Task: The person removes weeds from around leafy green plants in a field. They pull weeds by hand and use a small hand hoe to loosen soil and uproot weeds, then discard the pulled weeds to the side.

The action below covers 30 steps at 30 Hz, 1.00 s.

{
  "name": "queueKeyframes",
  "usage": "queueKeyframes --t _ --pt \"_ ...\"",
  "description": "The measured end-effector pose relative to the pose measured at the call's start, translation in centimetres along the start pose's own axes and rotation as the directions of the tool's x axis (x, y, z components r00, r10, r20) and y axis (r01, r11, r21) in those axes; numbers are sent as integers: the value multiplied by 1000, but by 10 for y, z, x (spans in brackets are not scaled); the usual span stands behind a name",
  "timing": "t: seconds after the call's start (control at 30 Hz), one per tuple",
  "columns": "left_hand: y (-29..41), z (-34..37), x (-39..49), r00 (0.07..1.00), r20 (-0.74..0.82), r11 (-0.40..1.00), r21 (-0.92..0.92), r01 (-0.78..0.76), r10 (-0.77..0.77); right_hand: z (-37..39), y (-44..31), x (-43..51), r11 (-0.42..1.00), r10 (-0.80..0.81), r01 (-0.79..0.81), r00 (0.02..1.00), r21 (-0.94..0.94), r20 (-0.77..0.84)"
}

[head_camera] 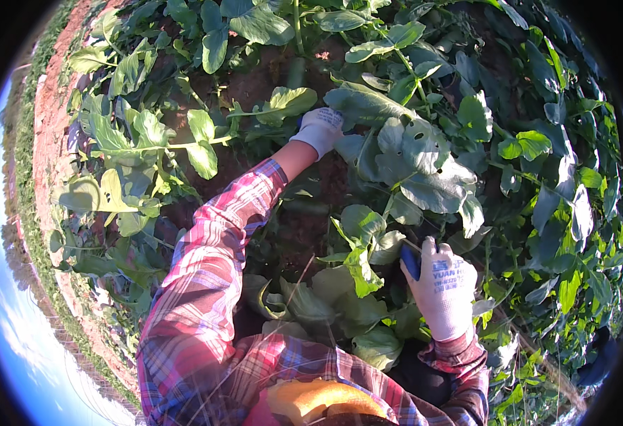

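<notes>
My left hand (322,128), in a white knit glove with printing on its back, reaches forward among broad-leaved green plants. Its fingertips are hidden, partly behind a large drooping leaf (370,104), so its grip cannot be made out. Lower right, my right hand (442,285) wears a matching glove with a blue-coated palm. Its fingers are bent and the thumb stands to the left, beside a thin pale stalk or edge; whether it holds this is unclear. Close to that thumb grows a small cluster of bright leaves (362,245). Wide leaves with insect holes (428,152) spread between the hands.
Brown soil (303,229) shows between the plants. Folded pale leaves (311,301) lie close against my plaid shirt (200,298). Dense foliage (545,160) fills the right side. A strip of reddish bare ground (51,144) runs along the far left.
</notes>
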<state>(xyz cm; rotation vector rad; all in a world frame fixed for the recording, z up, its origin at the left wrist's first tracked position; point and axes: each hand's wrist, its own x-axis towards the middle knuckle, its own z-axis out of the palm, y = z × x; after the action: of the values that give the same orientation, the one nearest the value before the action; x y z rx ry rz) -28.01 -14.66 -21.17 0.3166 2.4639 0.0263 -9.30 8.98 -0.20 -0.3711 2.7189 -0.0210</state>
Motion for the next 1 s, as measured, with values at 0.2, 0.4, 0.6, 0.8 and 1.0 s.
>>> queueKeyframes --t 0.2,0.4,0.6,0.8,1.0 --pt "-42 54 43 995 -62 997 -3 75 -75 0 -6 -4 997 -57 62 994 52 -89" --pt "7 -1 23 986 100 982 115 -148 137 11 4 -3 997 9 2 988 75 -155" --pt "-52 -125 3 933 -320 929 -266 -256 165 9 -2 -6 993 -5 25 984 112 -178" --pt "-82 -225 -34 911 -412 864 -467 -187 -26 12 -1 -4 995 -14 30 986 93 -169" --pt "-68 -205 -188 914 -404 843 -503 -192 -33 12 0 1 1000 -4 7 984 15 -178"
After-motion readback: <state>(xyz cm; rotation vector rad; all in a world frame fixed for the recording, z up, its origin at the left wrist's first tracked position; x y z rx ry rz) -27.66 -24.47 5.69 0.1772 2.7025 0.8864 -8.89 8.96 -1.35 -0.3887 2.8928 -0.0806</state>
